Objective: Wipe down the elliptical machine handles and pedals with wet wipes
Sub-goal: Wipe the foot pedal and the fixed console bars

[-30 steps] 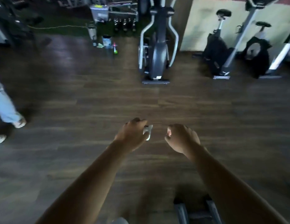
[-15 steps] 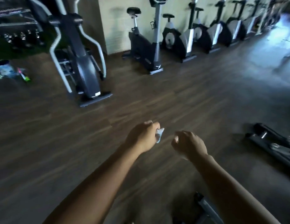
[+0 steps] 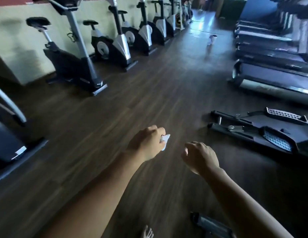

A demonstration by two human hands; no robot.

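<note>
My left hand (image 3: 148, 143) grips a small crumpled white wet wipe (image 3: 165, 140), held out over the dark wooden floor. My right hand (image 3: 199, 156) hangs beside it, a little to the right, with fingers loosely curled and nothing in it. An elliptical machine's base with two ribbed pedals (image 3: 277, 140) lies low at the right, beyond my right hand. Part of another elliptical machine (image 3: 7, 134) shows at the left edge, with a grey handle bar rising from it.
A row of exercise bikes (image 3: 77, 62) lines the pale wall at the upper left. Treadmills (image 3: 270, 78) stand at the upper right. A small white container (image 3: 212, 39) stands on the floor far down the aisle. Another machine part (image 3: 210, 224) and a bare foot (image 3: 147, 232) sit at the bottom edge.
The view has swung to the right: the left elliptical slid toward the left edge, and the pedals and treadmills came into sight. Both hands keep their pose, the wipe still in the left.
</note>
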